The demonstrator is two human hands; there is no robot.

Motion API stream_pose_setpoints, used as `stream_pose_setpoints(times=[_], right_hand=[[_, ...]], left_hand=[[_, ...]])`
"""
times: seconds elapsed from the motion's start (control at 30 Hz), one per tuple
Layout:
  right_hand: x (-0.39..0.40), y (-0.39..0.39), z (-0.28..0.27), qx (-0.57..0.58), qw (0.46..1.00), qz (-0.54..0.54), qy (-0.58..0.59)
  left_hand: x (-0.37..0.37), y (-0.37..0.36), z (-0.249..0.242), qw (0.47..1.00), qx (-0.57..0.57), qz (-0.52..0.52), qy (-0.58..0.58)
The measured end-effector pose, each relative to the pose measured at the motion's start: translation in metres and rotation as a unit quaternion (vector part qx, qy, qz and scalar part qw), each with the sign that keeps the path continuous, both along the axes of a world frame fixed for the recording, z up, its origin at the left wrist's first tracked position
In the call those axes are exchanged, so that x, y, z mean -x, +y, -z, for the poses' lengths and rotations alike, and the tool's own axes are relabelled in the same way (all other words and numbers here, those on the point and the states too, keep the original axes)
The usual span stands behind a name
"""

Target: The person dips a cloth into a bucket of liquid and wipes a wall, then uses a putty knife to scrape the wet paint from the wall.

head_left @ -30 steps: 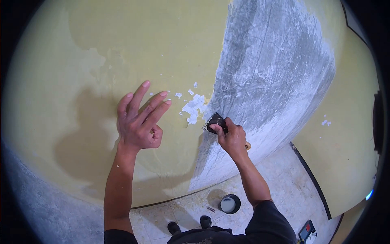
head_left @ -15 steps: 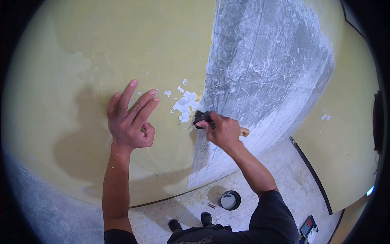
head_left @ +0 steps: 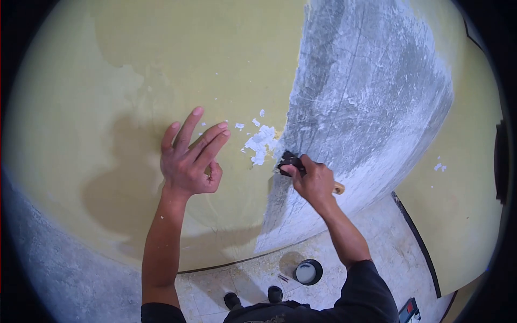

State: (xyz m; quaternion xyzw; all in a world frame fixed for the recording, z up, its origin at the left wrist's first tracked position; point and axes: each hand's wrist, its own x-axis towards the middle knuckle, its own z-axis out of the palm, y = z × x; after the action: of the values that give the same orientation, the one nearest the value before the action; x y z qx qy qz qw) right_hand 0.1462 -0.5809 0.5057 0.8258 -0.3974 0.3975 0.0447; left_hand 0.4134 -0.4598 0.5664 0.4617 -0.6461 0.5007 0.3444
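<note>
My right hand (head_left: 316,180) is closed around a scraper with a dark head (head_left: 291,163) and a wooden handle end (head_left: 338,188). The scraper's head meets the ragged edge between the yellow paint (head_left: 215,97) and the bare grey wall (head_left: 366,102). Just left of it is a white chipped patch (head_left: 262,142) with small flakes around it. My left hand (head_left: 189,161) is raised at the yellow wall, its fingers spread and holding nothing. Whether its fingertips touch the paint I cannot tell.
Below, a black bucket (head_left: 307,272) with pale contents stands on the tiled floor (head_left: 215,293), near my feet (head_left: 232,299). A red and dark item (head_left: 409,310) lies at the lower right. Another yellow wall section (head_left: 458,215) has a small white chip.
The view has shifted, so the wall and both hands appear farther right. My right hand keeps its grip on the scraper at the paint edge, and my left hand keeps its spread pose.
</note>
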Motion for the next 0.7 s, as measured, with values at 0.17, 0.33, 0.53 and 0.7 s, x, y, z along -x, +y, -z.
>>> stream_pose_setpoints(times=[0.17,0.33,0.53,0.7], right_hand=[[-0.039,0.023,-0.011,0.035,0.998,-0.041,-0.019],[-0.044,0.025,-0.013,0.02,0.997,-0.026,-0.07],[-0.046,0.037,-0.017,-0.012,0.999,0.001,-0.051],[-0.06,0.037,-0.022,-0.01,0.995,-0.027,-0.091]], left_hand=[[-0.007,0.003,0.002,1.0,-0.007,0.02,-0.008],[-0.005,0.004,0.005,0.999,-0.01,0.04,-0.006],[-0.008,0.007,0.008,0.998,-0.021,0.056,-0.007],[-0.007,0.005,0.003,0.999,-0.016,0.037,-0.005]])
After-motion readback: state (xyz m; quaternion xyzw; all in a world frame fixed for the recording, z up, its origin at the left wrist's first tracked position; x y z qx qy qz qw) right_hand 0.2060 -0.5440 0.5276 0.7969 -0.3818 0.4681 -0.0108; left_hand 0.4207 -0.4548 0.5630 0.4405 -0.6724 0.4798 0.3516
